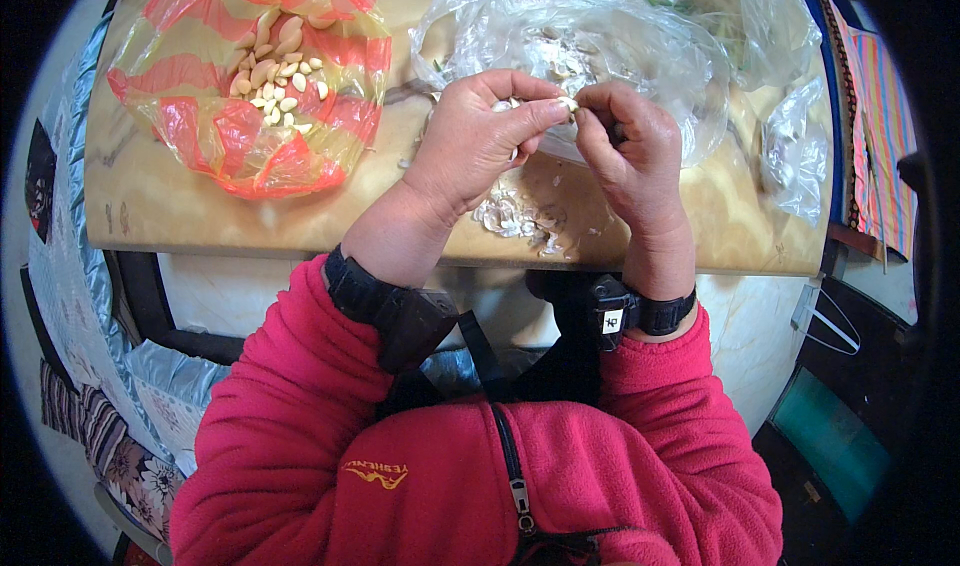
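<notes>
A small pale garlic clove (568,104) is pinched between the thumb and forefinger of my left hand (470,141). More whitish pieces show in that hand's curled fingers, mostly hidden. My right hand (640,151) meets it at the clove, with thumb and forefinger pressed together on its edge. Below my hands, loose garlic skins (515,214) lie scattered near the table's front edge. To the left, peeled garlic cloves (275,91) rest in a spread-out red and yellow plastic bag (240,151). Behind my hands a clear plastic bag (640,56) holds more white skins.
The marble-patterned table (740,221) ends just in front of my body. A second clear bag (765,26) with greenish contents sits at the far right, and a small knotted bag (795,156) lies nearer. Striped cloth (880,126) hangs beyond the right edge.
</notes>
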Motion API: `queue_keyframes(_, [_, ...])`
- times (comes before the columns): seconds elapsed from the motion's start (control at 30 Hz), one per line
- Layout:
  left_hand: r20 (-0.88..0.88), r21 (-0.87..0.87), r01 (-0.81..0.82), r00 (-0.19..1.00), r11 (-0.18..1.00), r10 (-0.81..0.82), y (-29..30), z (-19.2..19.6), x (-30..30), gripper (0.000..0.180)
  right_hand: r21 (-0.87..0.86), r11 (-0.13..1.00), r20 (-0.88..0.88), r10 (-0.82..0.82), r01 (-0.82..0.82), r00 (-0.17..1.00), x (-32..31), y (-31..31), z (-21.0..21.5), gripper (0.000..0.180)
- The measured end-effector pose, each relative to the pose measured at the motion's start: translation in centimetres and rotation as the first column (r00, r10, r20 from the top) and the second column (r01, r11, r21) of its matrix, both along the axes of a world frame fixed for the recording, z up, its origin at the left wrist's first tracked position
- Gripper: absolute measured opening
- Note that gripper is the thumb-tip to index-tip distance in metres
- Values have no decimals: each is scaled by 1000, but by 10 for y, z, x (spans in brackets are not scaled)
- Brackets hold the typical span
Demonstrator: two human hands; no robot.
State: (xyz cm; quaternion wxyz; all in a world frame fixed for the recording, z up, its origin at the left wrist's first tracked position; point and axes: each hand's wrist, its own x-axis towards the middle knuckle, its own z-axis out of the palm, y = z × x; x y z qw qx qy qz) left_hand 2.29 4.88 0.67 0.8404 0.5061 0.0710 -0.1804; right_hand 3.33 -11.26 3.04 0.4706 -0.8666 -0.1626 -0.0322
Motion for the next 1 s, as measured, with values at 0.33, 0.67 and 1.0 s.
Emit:
queue_keyframes(0.33, [-79, -218, 90, 991, 972, -110, 4, 0, 1, 18, 208, 977, -190, -12, 52, 982, 1, -2, -6, 5])
queue_keyframes(0.67, [-80, -385, 65, 991, 921, -103, 5, -2, 3, 21, 63, 982, -42, -175, 177, 984, 6, -8, -7, 7])
queue_keyframes(1.0, [-40, -268, 17, 999, 963, -29, 4, -4, 3, 15, 68, 998, 70, -14, 9, 997, -2, 1, 1, 13])
